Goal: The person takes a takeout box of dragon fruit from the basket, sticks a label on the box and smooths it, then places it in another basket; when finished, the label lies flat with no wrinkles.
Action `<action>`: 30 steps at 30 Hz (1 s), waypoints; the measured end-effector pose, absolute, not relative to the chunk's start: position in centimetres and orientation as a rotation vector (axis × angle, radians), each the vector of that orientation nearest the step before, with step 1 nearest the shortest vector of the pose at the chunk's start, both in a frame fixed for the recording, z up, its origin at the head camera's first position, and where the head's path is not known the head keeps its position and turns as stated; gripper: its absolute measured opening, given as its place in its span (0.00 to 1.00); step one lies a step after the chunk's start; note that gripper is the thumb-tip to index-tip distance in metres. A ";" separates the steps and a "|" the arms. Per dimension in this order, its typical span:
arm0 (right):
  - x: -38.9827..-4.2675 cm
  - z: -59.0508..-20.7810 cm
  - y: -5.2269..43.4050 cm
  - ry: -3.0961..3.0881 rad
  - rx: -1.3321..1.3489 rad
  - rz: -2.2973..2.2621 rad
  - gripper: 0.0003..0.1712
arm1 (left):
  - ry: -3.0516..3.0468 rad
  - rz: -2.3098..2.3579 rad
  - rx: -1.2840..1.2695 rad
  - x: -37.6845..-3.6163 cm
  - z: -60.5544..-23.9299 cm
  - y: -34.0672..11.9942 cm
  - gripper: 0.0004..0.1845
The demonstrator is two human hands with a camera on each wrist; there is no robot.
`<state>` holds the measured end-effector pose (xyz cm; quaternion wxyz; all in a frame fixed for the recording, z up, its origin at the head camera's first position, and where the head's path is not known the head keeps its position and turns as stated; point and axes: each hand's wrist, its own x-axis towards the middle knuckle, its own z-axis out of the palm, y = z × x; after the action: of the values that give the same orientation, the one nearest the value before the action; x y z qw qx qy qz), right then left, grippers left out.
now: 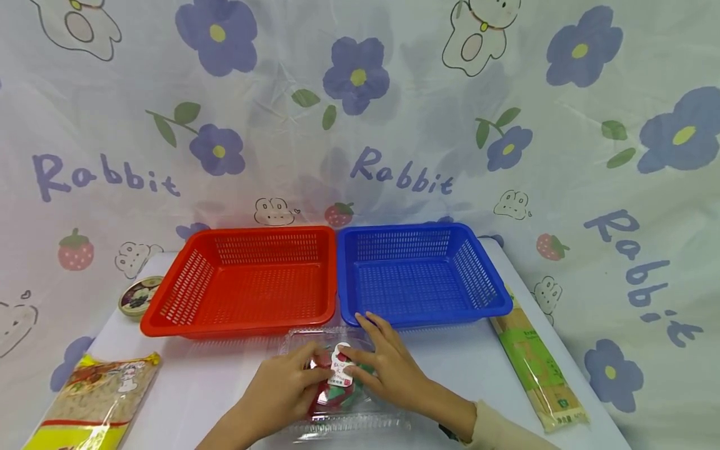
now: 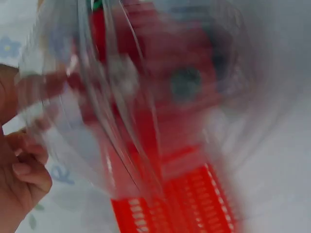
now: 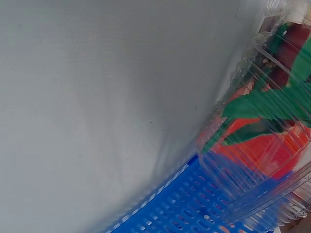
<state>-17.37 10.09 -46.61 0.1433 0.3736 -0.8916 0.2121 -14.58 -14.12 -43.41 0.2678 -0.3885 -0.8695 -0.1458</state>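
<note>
A clear plastic clamshell box (image 1: 349, 422) lies in front of the baskets, with red and green contents showing through it. Over its lid is a white printed label (image 1: 340, 369). From the left, my left hand (image 1: 284, 387) brings thumb and fingertips to the label's edge. My right hand (image 1: 396, 369) reaches in from the other side, its thumb and forefinger at the label and the other fingers stretched forward. Motion blurs the box (image 2: 146, 92) in the left wrist view, where bent fingers (image 2: 31, 170) show beside it. Ribbed plastic and green leaf shapes (image 3: 262, 107) fill the right wrist view's edge.
A red basket (image 1: 247, 329) and a blue basket (image 1: 433, 320) stand side by side behind the box. A round tin (image 1: 137, 297) sits left of the red one. A yellow food packet (image 1: 95, 400) lies front left, a green noodle packet (image 1: 534, 362) at right.
</note>
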 end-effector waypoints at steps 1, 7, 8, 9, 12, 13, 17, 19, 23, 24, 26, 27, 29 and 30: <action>-17.4 -46.7 10.1 -2.563 1.080 0.610 0.22 | -2.361 -0.446 -1.028 -14.6 -43.5 -14.3 0.11; -17.4 -46.7 10.3 -2.535 1.092 0.620 0.22 | -2.486 -0.575 -0.906 -15.3 -43.8 -14.7 0.13; -17.4 -46.6 10.3 -2.534 1.092 0.618 0.23 | -2.509 -0.562 -0.897 -15.4 -43.9 -14.6 0.15; -17.4 -46.6 10.3 -2.537 1.092 0.611 0.23 | -2.530 -0.537 -0.893 -15.5 -43.9 -14.5 0.16; -17.4 -46.5 10.3 -2.560 1.089 0.585 0.25 | -2.585 -0.473 -0.882 -15.7 -44.0 -14.2 0.21; -17.3 -46.5 10.3 -2.568 1.089 0.574 0.26 | -2.601 -0.450 -0.881 -15.7 -44.0 -14.1 0.23; -17.2 -46.3 10.2 -2.589 1.103 0.551 0.29 | -2.647 -0.402 -0.874 -15.7 -44.1 -14.1 0.28; -17.2 -46.2 10.3 -2.585 1.115 0.550 0.31 | -2.655 -0.403 -0.868 -15.6 -44.1 -14.2 0.29; -17.2 -46.2 10.3 -2.573 1.131 0.554 0.35 | -2.655 -0.414 -0.867 -15.6 -44.2 -14.2 0.30; -17.2 -46.2 10.3 -2.573 1.133 0.557 0.35 | -2.654 -0.414 -0.867 -15.6 -44.2 -14.2 0.30; -17.2 -46.3 10.4 -2.572 1.133 0.559 0.35 | -2.653 -0.409 -0.869 -15.6 -44.2 -14.2 0.29; -17.2 -46.4 10.4 -2.572 1.131 0.561 0.36 | -2.651 -0.406 -0.870 -15.6 -44.3 -14.2 0.30; -17.2 -46.4 10.4 -2.574 1.132 0.563 0.36 | -2.647 -0.406 -0.865 -15.6 -44.2 -14.2 0.30; -17.2 -46.4 10.4 -2.575 1.133 0.566 0.36 | -2.643 -0.409 -0.862 -15.5 -44.2 -14.2 0.30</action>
<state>-17.22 10.43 -46.44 0.1354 0.3913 -0.8890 0.1954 -15.53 -14.21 -44.24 0.1651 -0.3026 -0.9276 -0.1437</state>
